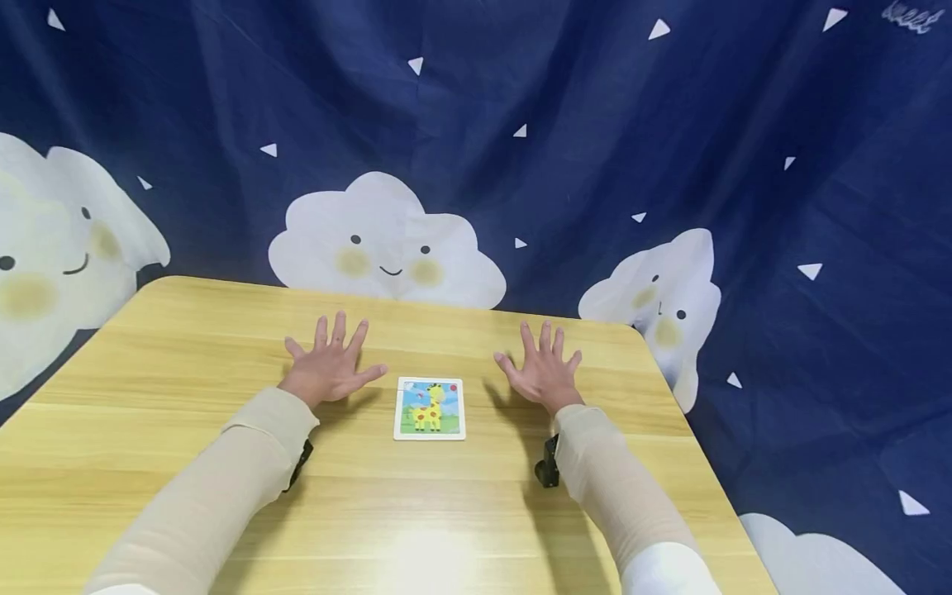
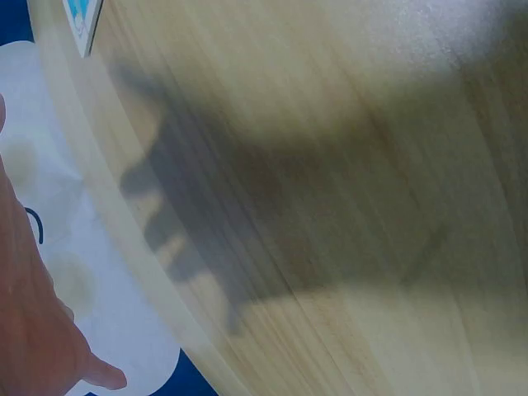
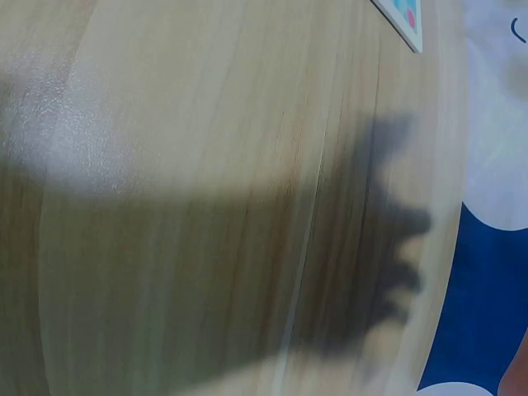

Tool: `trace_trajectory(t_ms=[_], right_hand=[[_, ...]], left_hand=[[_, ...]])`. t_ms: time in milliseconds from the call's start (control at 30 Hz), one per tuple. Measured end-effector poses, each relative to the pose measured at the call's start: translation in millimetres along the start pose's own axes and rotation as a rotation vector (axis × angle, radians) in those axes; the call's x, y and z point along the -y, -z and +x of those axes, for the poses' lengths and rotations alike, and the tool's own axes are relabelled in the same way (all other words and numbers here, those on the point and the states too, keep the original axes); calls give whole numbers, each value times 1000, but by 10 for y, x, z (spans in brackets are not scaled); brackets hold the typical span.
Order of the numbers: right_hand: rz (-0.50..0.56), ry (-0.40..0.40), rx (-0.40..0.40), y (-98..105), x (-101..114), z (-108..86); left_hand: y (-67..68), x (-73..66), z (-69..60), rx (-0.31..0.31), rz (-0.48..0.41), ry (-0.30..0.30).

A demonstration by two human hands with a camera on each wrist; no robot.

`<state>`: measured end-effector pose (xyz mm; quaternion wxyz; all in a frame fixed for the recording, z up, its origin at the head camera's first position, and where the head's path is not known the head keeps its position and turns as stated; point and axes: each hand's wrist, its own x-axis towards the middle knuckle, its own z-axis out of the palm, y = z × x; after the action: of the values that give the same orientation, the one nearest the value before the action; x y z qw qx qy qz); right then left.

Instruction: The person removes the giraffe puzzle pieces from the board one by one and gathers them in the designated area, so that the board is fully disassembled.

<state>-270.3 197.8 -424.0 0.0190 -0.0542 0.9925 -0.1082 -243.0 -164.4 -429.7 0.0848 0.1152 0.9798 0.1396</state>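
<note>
A square giraffe picture puzzle [image 1: 430, 409] with a white border lies flat on the wooden table [image 1: 446, 496]. To its left, my left hand [image 1: 327, 368] is held with the fingers spread, and it grips nothing. On the other side my right hand [image 1: 543, 368] also has its fingers spread and holds nothing. Both hands are apart from the puzzle. The left wrist view shows a corner of the puzzle [image 2: 81, 25] and part of the left hand [image 2: 37, 305] at the edge. In the right wrist view another puzzle corner [image 3: 406, 21] appears, above the shadow of the right hand.
Behind the table hangs a dark blue curtain [image 1: 461, 124] with white clouds and small triangles. The table's far edge runs just beyond the fingertips. A small black device [image 1: 548, 463] sits at the right wrist, and another black device [image 1: 300, 464] at the left.
</note>
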Motion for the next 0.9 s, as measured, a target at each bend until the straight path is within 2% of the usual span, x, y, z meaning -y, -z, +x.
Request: trace_trajectory(t_ms=[167, 300, 567, 767, 900], right_hand=[[14, 16, -10, -30, 28, 17], [26, 31, -33, -65, 23, 0], [79, 84, -128, -147, 49, -53], [153, 103, -129, -199, 177, -110], [225, 113, -123, -275, 290, -135]], left_hand=[[-1, 50, -21, -1, 23, -1], [-17, 21, -39, 10, 34, -12], [-76, -175, -102, 55, 55, -48], [-154, -335, -166, 54, 59, -111], [-209, -418, -278, 90, 39, -142]])
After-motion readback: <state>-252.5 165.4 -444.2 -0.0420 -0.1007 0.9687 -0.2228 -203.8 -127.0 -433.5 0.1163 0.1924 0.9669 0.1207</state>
